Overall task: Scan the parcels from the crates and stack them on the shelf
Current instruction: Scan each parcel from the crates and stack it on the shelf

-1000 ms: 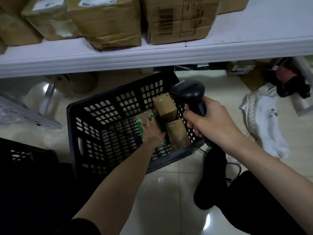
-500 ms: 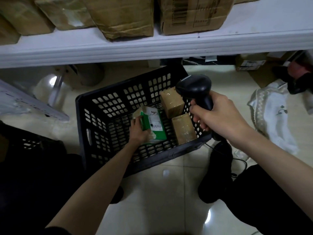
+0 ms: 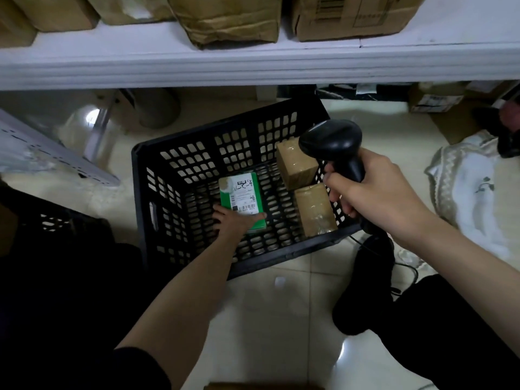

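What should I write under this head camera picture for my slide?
Left hand grips a green parcel in the black crate; right hand holds the scanner.

The crate (image 3: 197,164) is seen as matt black perforated plastic, the brown parcels (image 3: 297,167) as cardboard under glossy tape, the floor (image 3: 281,319) as glossy tile.

The left hand (image 3: 235,220) has turned the green parcel (image 3: 242,202) label-up, flat on the crate (image 3: 180,175) floor

White cloth (image 3: 472,190) on tiled floor (image 3: 281,319)
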